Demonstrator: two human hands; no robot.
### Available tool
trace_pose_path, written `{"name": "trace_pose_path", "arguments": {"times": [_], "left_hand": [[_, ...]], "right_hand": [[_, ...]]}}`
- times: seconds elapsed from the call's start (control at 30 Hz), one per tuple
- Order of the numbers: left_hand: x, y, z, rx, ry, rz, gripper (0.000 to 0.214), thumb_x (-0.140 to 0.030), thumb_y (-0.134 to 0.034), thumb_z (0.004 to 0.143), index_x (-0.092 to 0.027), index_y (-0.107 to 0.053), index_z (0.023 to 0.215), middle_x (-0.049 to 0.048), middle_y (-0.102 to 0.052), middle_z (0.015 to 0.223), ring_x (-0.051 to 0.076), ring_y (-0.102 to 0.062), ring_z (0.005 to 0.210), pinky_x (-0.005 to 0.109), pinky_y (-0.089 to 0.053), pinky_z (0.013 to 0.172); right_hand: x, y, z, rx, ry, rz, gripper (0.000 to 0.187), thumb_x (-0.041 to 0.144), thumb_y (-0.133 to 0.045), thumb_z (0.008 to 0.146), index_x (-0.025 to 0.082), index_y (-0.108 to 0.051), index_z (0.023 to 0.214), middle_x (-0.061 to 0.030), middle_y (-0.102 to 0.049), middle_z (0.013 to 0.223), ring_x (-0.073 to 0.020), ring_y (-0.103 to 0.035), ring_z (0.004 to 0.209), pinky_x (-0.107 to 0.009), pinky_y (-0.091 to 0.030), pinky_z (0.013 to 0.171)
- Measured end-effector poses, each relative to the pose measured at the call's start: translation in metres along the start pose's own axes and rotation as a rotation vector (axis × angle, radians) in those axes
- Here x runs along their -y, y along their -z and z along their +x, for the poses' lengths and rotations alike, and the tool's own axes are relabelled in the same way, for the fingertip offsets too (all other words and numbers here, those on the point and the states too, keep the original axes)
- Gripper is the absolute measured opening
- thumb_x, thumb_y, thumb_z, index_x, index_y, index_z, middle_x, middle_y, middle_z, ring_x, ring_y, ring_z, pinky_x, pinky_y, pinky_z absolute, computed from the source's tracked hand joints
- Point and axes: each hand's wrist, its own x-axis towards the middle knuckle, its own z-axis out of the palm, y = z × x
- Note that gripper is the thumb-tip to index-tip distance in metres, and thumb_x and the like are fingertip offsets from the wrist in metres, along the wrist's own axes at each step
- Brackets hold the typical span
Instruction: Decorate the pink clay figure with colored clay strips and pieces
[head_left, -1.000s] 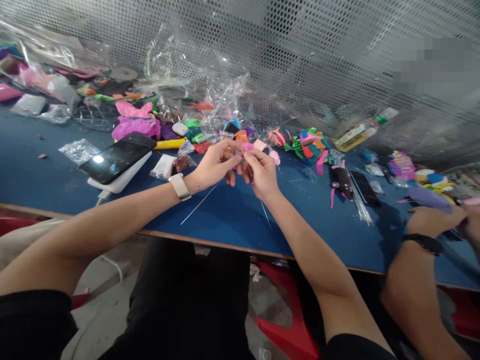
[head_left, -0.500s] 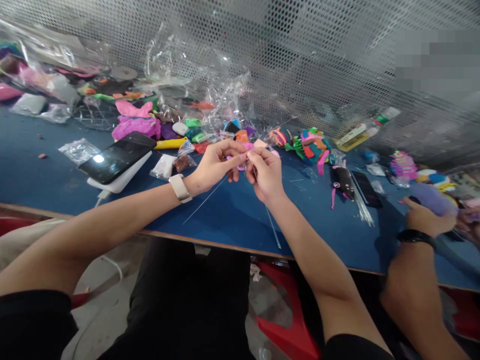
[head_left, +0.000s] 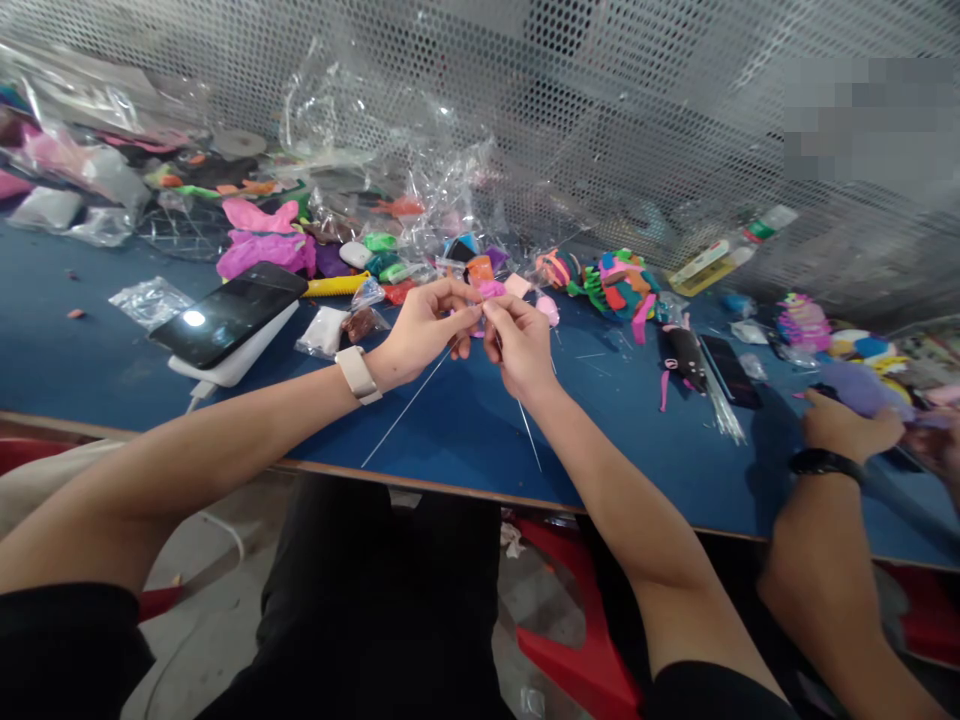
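Observation:
My left hand (head_left: 424,335), with a pale watch band at the wrist, is closed in a pinch above the blue table (head_left: 442,430). A thin wire (head_left: 405,408) runs from its fingers down toward the near edge. My right hand (head_left: 525,350) pinches right beside it, fingertips meeting the left ones. Another thin length of wire (head_left: 529,436) slants down from beneath the right palm. The spot where the fingertips meet is too small to make out. Just behind the fingers lie pink modelling clay (head_left: 492,289) and a round pink piece (head_left: 548,311).
To the left, a phone (head_left: 229,315) lies on a white device with a cable. Colourful clay lumps and clear plastic bags line the mesh wall (head_left: 600,120). A dark clay figure (head_left: 684,355) and another phone (head_left: 731,370) lie right. A co-worker's hand (head_left: 851,425) holds purple clay (head_left: 862,388).
My fingertips stay pinched together while my right hand has turned slightly. The wire under it has swung, its lower end now a little further left and higher.

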Motion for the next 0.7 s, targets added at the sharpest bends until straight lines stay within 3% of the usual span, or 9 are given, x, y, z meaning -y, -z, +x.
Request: {"name": "trace_pose_path", "arguments": {"times": [0.23,0.53,0.7], "left_hand": [[0.0016,-0.0002,-0.0011,-0.002,-0.025,0.058,0.022,-0.030,-0.084,0.100,-0.016,-0.069,0.109,-0.0052,-0.071,0.072,0.008,-0.068,0.047,0.020,-0.054,0.046],[0.0051,0.0015,0.0004,0.028,-0.102,0.049,0.052,-0.057,-0.097,0.092,-0.016,-0.071,0.109,-0.0056,-0.071,0.070,0.009,-0.067,0.045,0.021,-0.056,0.044],[0.0060,0.0029,0.0024,0.017,-0.115,0.035,0.054,-0.058,-0.101,0.086,-0.017,-0.072,0.106,-0.0065,-0.070,0.068,0.008,-0.066,0.044,0.020,-0.055,0.044]], "right_hand": [[-0.0008,0.0015,-0.0009,0.001,-0.009,-0.016,0.052,0.072,-0.091,0.088,0.025,-0.069,0.087,0.0097,-0.053,0.056,-0.0061,-0.038,0.040,-0.025,-0.029,0.039],[-0.0008,0.0015,-0.0005,-0.011,-0.008,0.000,0.049,0.069,-0.093,0.085,0.024,-0.073,0.088,0.0106,-0.054,0.050,-0.0063,-0.041,0.037,-0.023,-0.029,0.038],[0.0024,0.0028,-0.0001,0.001,-0.011,-0.004,0.046,0.066,-0.093,0.085,0.025,-0.072,0.086,0.0106,-0.055,0.049,-0.0061,-0.042,0.036,-0.023,-0.028,0.037]]}}
